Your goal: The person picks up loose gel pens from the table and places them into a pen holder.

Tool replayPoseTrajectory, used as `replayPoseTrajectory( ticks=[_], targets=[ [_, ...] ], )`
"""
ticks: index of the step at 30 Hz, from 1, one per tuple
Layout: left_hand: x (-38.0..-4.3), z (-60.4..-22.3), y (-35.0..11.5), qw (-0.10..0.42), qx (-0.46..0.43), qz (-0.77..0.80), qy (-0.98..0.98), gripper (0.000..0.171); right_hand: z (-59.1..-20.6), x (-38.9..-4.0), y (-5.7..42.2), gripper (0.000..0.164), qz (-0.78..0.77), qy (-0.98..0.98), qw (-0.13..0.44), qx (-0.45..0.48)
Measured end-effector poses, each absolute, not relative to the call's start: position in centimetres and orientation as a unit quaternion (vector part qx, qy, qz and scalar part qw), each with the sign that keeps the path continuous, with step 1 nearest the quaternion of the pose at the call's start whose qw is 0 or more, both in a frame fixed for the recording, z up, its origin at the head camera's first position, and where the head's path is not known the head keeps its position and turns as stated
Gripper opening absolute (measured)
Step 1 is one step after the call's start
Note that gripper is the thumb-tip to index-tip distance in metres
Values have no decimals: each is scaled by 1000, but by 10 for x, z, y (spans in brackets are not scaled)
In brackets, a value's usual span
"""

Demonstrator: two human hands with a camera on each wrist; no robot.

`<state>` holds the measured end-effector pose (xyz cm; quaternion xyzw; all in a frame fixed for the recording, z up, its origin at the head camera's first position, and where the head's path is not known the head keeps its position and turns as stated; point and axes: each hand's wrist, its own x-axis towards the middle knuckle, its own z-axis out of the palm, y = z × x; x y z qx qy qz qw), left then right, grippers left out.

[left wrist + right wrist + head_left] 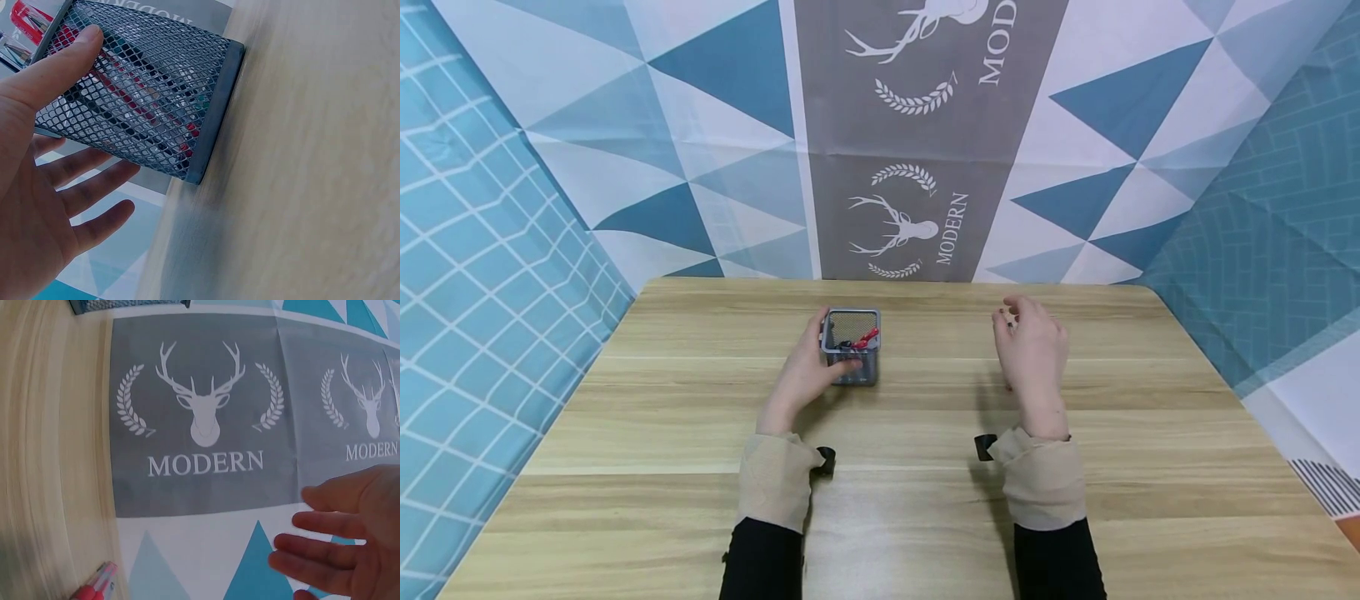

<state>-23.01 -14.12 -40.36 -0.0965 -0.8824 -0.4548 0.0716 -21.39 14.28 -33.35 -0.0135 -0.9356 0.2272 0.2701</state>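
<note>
A dark mesh pen holder (853, 367) stands on the wooden table with red and dark pens (867, 338) inside it. My left hand (801, 371) holds it from the left, the thumb (69, 65) lying across the near mesh side and the other fingers spread around the far side. Through the mesh, several pens show in the left wrist view. To the right, my right hand (1033, 346) is above the table with loosely bent fingers and nothing between them in the right wrist view. Red-ended pens (97, 584) lie on the table below it, mostly hidden by that hand in the head view.
The wooden table (925, 500) ends at a patterned backdrop (910, 125) with deer prints at the back. Blue tiled-print sheets (497, 275) rise along the left and right sides. Black straps or small mounts (825, 461) sit at both wrists.
</note>
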Motion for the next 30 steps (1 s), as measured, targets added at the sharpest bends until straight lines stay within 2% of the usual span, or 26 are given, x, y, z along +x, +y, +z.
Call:
replayPoseTrajectory(
  ticks=[3,14,19,30],
  targets=[
    [-230,-404,-141,70,-97,-455,-882,98,-333,-213,148,34,221,-946,236,-34],
    [-230,-404,-141,69,-95,-458,-881,98,-336,-213,155,40,224,-956,184,-53],
    [-230,-404,-141,68,-95,-457,-882,98,-339,-216,163,34,246,-956,141,-74],
    [-229,-403,-141,72,-101,-457,-881,98,-348,-219,178,27,257,-956,103,-99]
  ],
)
